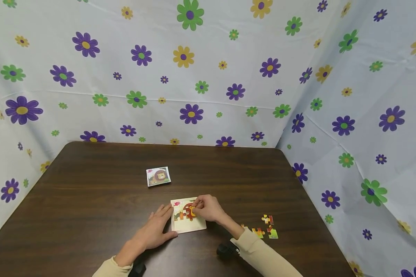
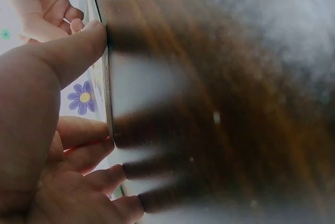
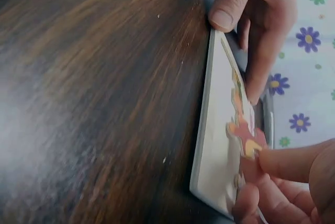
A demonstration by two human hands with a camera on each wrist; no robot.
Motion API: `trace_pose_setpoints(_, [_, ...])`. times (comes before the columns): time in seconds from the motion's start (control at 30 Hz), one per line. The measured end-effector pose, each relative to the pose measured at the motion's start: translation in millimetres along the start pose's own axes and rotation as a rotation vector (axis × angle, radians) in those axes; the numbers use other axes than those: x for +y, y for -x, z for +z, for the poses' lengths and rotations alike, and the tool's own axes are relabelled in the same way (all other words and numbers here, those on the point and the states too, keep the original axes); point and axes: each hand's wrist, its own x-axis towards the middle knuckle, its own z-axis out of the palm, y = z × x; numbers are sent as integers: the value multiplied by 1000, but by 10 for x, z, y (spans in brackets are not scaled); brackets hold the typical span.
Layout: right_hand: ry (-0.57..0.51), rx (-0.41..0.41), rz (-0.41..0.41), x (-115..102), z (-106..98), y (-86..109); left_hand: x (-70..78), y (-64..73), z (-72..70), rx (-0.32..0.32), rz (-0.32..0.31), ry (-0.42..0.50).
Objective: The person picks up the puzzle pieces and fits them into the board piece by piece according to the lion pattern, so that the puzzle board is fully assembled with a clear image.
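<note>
A small square puzzle board (image 1: pixel 190 227) lies on the table, part of a red-brown and yellow animal picture fitted along its far side. Its near side shows bare, pale wood. My left hand (image 1: pixel 156 229) rests against the board's left edge, thumb near the close corner and fingers stretched along the side. Over the upper right of the board, my right hand (image 1: pixel 209 209) pinches a red-brown and yellow puzzle piece (image 3: pixel 252 165) between thumb and fingers. The piece meets the fitted pieces (image 3: pixel 238 110); the fingers partly hide it, so whether it is seated cannot be told.
Several loose puzzle pieces (image 1: pixel 267 219) lie to the right, some partly behind the right sleeve (image 1: pixel 260 248). A lion picture card (image 1: pixel 158 177) lies beyond the board on the dark wooden table (image 1: pixel 107 184). Flowered cloth (image 1: pixel 208 77) hangs behind and at the sides.
</note>
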Motion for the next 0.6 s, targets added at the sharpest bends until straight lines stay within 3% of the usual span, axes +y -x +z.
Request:
trace_pose_setpoints(0.13, [72,76,-24,-21,76,-1,4,9,7,10,10,-3])
trace_pose_setpoints(0.4, [131,140,-70,-37,174,9,-2,7,4,8,9,-8])
trace_pose_setpoints(0.6, [299,81,-224,-22,178,15,-6,0,2,7,19,-16])
